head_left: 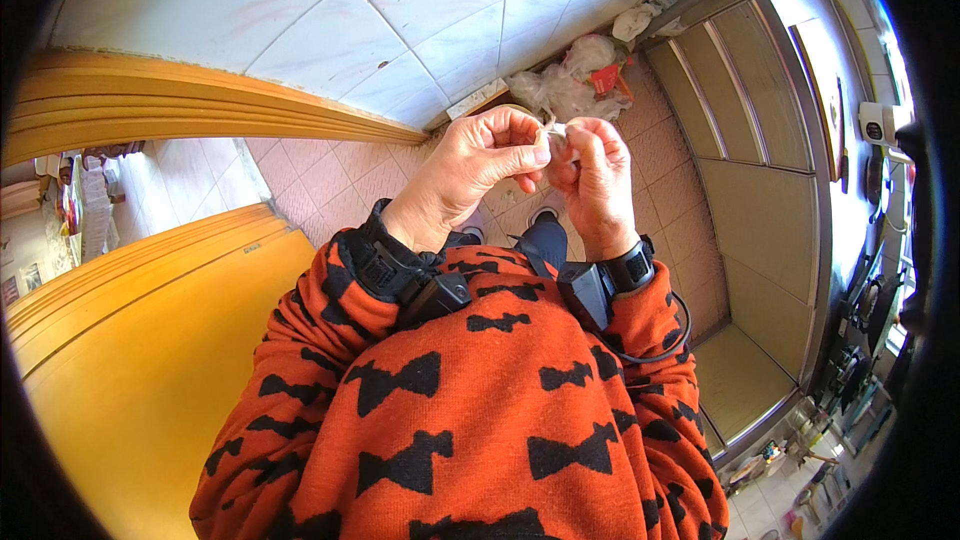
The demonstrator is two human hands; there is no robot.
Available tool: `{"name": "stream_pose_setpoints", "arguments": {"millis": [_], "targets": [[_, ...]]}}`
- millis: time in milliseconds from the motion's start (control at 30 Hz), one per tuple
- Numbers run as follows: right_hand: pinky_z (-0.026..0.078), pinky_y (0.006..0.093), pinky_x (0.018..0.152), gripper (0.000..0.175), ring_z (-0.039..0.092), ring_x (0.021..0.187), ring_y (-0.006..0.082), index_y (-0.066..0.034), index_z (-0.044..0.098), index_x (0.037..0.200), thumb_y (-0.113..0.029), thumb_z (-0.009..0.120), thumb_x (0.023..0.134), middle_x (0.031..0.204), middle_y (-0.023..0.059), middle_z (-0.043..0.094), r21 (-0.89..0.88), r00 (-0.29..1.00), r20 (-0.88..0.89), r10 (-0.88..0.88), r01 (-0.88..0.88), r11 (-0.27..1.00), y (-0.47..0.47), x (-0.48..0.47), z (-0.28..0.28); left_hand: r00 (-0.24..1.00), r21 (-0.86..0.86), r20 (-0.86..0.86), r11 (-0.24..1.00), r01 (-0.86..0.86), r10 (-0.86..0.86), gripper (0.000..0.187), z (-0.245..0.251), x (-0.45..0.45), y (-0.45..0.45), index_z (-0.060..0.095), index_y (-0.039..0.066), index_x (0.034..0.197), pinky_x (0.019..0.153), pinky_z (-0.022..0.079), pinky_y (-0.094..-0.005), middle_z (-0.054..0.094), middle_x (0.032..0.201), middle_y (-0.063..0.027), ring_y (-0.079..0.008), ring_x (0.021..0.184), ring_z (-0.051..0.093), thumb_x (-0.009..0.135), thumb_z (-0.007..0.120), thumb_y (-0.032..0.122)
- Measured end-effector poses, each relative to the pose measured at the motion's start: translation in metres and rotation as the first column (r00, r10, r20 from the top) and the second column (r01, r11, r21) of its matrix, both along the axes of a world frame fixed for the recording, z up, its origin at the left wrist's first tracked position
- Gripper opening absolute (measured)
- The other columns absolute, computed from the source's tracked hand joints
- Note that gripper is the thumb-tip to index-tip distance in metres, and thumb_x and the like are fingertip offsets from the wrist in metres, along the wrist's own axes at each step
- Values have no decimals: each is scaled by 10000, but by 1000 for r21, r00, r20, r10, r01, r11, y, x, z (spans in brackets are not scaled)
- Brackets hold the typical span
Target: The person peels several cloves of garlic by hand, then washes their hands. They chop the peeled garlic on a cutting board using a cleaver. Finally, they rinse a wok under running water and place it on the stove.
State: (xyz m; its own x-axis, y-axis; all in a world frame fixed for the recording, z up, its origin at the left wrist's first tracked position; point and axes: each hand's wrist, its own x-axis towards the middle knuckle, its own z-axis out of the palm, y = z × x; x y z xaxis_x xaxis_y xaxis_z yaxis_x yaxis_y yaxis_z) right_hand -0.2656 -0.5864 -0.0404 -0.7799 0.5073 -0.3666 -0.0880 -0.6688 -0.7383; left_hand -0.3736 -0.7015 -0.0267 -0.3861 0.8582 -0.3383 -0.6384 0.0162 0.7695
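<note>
A small whitish piece [556, 129] with a thin tan bit at its top, too small to name for certain, is pinched between my two hands. My left hand [487, 157] has its thumb and index finger at the left side of the piece. From the right, my right hand [596, 169] grips it between thumb and bent fingers. Both hands are raised in front of my body, above the floor, with their fingertips almost meeting. The fingers hide much of the piece.
Clear plastic bags [555, 90] with a red packet [604, 79] lie by the tiled wall [390, 7]. Cabinets [757, 217] with a counter above run along the right. A wooden door frame [225, 101] and a yellow door [150, 360] stand at left. Pink tiles [352, 165] cover the floor.
</note>
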Motion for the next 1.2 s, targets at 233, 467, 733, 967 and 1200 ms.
{"name": "stream_pose_setpoints", "arguments": {"millis": [233,467,733,967,1200], "targets": [[388,206,556,189,493,614,86,1,591,894,-186,583,870,725,15,553,487,963,175,207,-267,832,8,6,9,977,-92,-213,996,-3,-16,163,4,-3,-1,541,31,818,578,475,-207,559,742,0,-58,660,532,754,690,23],[395,217,536,126,482,572,86,10,593,843,-108,563,876,677,11,558,450,952,146,270,-307,839,8,10,11,907,-167,-407,985,45,-111,179,9,2,-3,526,23,817,557,458,-195,540,735,7,-51,649,513,754,694,31],[279,197,432,129,360,500,41,-24,562,879,-153,562,884,626,-28,459,-97,969,24,246,-243,965,2,15,-1,974,-8,-209,997,82,-82,162,6,3,-4,500,49,798,582,487,-204,556,755,-14,-73,662,545,786,655,3],[299,194,436,136,365,496,40,-37,550,870,-171,562,890,618,-36,447,25,982,96,162,-165,986,-1,12,-2,972,41,-204,991,130,-119,178,0,0,-4,563,28,1004,631,494,-222,578,794,-22,-87,691,565,833,609,40],[331,193,460,158,384,513,39,-32,549,868,-186,544,904,620,-45,453,267,984,156,89,-129,955,-2,11,-2,1000,70,-17,997,-14,15,176,-10,-4,-6,571,47,1016,706,503,-239,604,896,-40,-121,781,596,853,597,107]]}}
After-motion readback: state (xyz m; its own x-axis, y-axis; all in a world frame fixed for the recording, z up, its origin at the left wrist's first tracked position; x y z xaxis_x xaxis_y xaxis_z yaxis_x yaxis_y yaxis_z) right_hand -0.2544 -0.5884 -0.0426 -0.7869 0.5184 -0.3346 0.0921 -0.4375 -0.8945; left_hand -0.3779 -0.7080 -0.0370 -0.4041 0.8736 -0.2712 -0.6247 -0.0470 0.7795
